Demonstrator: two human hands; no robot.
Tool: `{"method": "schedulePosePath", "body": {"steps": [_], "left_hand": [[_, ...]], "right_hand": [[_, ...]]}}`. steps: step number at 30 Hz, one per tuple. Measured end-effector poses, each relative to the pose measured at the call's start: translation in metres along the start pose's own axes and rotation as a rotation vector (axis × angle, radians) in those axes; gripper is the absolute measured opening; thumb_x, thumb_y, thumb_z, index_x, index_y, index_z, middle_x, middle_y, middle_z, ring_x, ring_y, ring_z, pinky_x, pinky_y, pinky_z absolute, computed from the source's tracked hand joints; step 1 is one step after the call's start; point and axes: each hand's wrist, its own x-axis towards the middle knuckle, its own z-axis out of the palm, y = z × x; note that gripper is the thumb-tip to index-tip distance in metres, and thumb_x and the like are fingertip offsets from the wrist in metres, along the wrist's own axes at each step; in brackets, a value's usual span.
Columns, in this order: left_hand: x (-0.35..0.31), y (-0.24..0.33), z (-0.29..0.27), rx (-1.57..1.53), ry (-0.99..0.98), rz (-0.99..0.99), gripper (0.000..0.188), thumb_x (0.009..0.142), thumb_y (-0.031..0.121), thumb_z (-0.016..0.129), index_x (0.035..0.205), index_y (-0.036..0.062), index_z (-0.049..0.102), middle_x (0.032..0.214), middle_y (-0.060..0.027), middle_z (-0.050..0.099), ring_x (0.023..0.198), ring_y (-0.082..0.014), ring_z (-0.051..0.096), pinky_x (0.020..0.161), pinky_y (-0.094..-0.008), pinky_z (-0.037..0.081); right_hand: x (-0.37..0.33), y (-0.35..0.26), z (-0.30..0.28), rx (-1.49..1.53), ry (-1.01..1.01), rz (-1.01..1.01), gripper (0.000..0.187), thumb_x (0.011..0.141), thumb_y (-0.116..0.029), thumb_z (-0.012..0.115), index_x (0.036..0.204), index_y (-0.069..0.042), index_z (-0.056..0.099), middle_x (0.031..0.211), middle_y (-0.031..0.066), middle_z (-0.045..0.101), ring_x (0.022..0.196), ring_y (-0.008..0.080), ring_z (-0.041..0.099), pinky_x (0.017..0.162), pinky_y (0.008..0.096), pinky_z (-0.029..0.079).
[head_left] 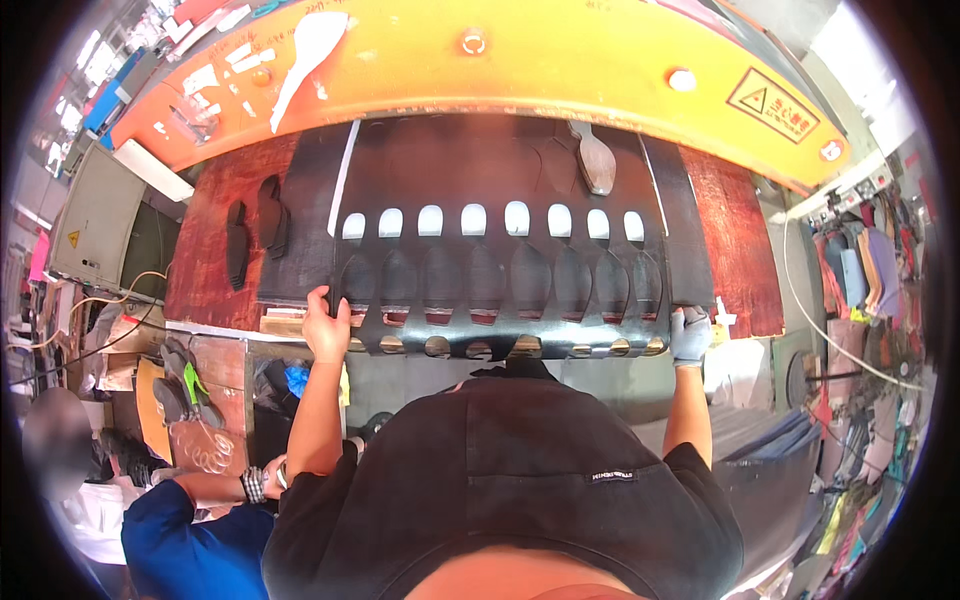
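Observation:
A wide black sheet (455,250) with a row of sole-shaped outlines lies across the machine bed, its near edge bending down over the front. White rounded patches (473,220) mark the far ends of the outlines, and more openings run along the near edge. My bare left hand (325,325) grips the sheet's near left corner, thumb and fingers about the edge. At the near right corner, my right hand (690,335), in a grey glove, is closed on the sheet. Beyond the sheet, toward the right, sits a grey-brown sole-shaped piece (597,163).
An orange machine beam (560,60) spans the far side. Dark sole-shaped pieces (237,245) lie on the red board (205,220) at left. A grey cabinet (100,225) stands far left. Another person in a blue shirt (200,540) is close at my left. Materials hang at right (855,260).

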Motion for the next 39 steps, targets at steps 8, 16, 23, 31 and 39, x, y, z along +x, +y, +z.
{"method": "schedulePosePath", "body": {"steps": [8,16,23,31,39], "left_hand": [[-0.074,0.069,-0.002,0.048,-0.017,0.033,0.036,0.074,0.020,0.068,0.105,0.0070,0.054,0.073,-0.0118,0.057,0.073,-0.0326,0.057,0.067,-0.0426,0.044],[-0.145,0.034,-0.031,0.056,0.020,0.033,0.034,0.073,0.016,0.069,0.103,0.0075,0.055,0.067,-0.0090,0.052,0.065,-0.0285,0.053,0.063,-0.0393,0.043],[-0.160,0.027,-0.029,-0.042,-0.021,-0.013,0.029,0.075,0.014,0.069,0.099,0.0036,0.056,0.064,-0.0045,0.044,0.061,-0.0210,0.045,0.059,-0.0354,0.040],[-0.159,0.024,-0.016,-0.105,0.022,0.064,0.028,0.079,0.013,0.067,0.101,0.0009,0.055,0.065,-0.0023,0.044,0.059,-0.0152,0.041,0.056,-0.0305,0.038],[-0.158,0.030,-0.012,-0.280,-0.138,-0.082,0.023,0.085,0.009,0.060,0.104,0.0021,0.049,0.076,-0.0010,0.053,0.066,-0.0081,0.048,0.059,-0.0238,0.041]], "right_hand": [[0.029,0.058,-0.077,0.204,0.052,0.227,0.013,0.082,-0.016,0.058,0.082,-0.003,0.059,0.078,0.0145,0.056,0.076,0.0321,0.054,0.067,0.0405,0.042],[0.100,-0.061,-0.010,0.166,-0.042,-0.232,0.079,0.064,-0.045,0.074,0.125,-0.005,0.043,0.127,0.0247,0.046,0.116,0.0383,0.046,0.095,0.0440,0.038],[0.153,-0.060,0.021,0.631,-0.394,0.125,0.064,0.063,-0.028,0.070,0.120,-0.005,0.052,0.112,0.0193,0.050,0.103,0.0303,0.052,0.086,0.0365,0.045],[0.182,0.024,-0.009,1.573,-0.400,0.389,0.029,0.078,-0.010,0.061,0.106,-0.005,0.058,0.081,0.0001,0.059,0.067,0.0079,0.055,0.059,0.0215,0.044],[0.163,-0.001,-0.010,0.688,-0.109,0.176,0.052,0.059,-0.030,0.070,0.104,-0.005,0.064,0.091,0.0150,0.066,0.084,0.0300,0.064,0.078,0.0379,0.049]]}}
